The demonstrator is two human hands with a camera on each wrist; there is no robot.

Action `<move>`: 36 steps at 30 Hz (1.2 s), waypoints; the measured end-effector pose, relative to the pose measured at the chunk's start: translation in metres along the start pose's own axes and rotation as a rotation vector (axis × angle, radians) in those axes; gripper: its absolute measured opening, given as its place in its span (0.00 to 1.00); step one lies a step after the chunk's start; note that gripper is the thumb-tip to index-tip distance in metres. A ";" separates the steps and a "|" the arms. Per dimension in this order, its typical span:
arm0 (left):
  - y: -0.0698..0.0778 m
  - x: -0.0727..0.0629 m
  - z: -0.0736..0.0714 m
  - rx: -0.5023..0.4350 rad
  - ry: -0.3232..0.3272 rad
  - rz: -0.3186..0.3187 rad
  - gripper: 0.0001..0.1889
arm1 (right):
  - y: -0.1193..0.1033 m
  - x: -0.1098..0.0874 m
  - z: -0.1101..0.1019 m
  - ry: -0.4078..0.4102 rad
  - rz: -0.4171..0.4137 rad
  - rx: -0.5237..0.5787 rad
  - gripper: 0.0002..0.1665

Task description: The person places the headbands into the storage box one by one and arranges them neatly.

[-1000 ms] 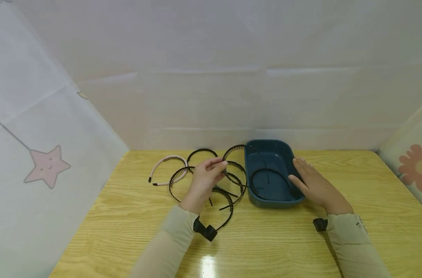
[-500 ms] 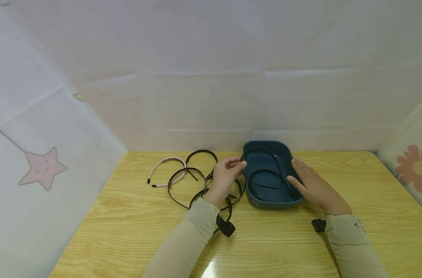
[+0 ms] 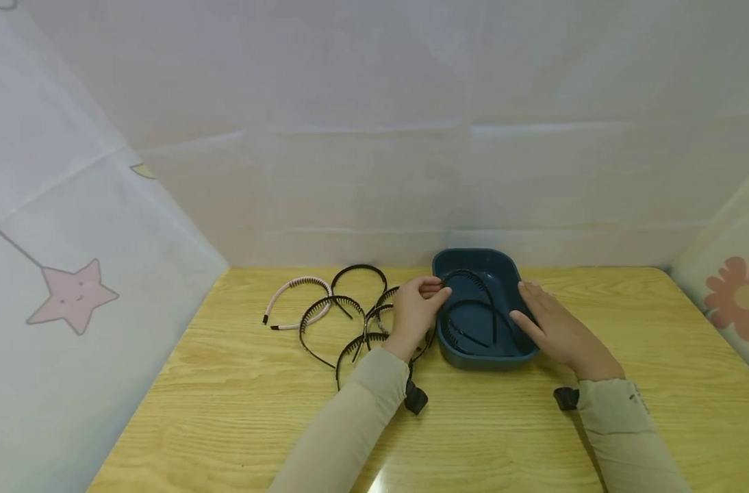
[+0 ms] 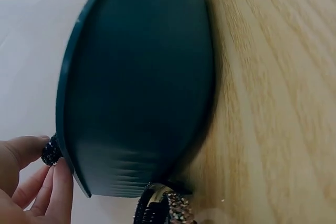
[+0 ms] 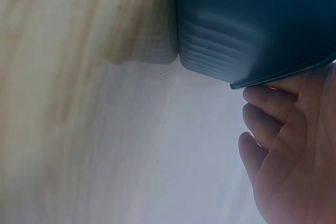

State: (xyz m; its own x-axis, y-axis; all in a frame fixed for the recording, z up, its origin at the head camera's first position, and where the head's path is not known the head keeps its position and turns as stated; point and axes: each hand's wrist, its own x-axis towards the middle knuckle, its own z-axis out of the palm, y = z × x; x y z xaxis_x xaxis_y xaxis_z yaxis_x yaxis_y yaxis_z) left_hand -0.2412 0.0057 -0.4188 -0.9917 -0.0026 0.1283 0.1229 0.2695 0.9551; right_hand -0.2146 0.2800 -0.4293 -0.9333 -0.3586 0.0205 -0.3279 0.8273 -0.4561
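Observation:
My left hand (image 3: 416,311) pinches a dark, glittery headband (image 4: 51,151) between thumb and fingers at the left rim of a blue plastic basin (image 3: 473,253). The band's toothed arc reaches down into the basin in the head view. Inside lies another black headband (image 3: 473,302), partly overlapped by the held one. My right hand (image 3: 559,335) rests against the basin's right rim, its fingers extended; in the right wrist view its fingers show just beside the rim. The basin's outer wall (image 4: 136,77) fills much of the left wrist view.
Left of the basin, several black toothed headbands (image 3: 301,335) overlap on the wooden table (image 3: 226,411), some partly hidden by my left hand. A pink headband (image 3: 278,294) lies farthest left. One glittery headband (image 4: 179,208) lies close to the basin. A pale sheet (image 3: 362,171) hangs behind the table.
My left hand has moved right with the headband, from over the pile to the basin's rim, and the band has lowered into the basin. My right hand has stayed at the right rim.

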 end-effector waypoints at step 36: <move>0.005 0.014 0.026 0.336 0.002 0.256 0.16 | 0.000 0.002 0.001 0.014 -0.010 0.002 0.46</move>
State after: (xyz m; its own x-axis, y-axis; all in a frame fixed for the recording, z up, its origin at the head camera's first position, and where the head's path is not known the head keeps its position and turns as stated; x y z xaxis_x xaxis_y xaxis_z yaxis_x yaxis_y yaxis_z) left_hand -0.2552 0.0318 -0.4187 -0.9308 0.1036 0.3505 0.3458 0.5603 0.7526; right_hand -0.2163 0.2788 -0.4298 -0.9320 -0.3605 0.0377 -0.3369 0.8231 -0.4572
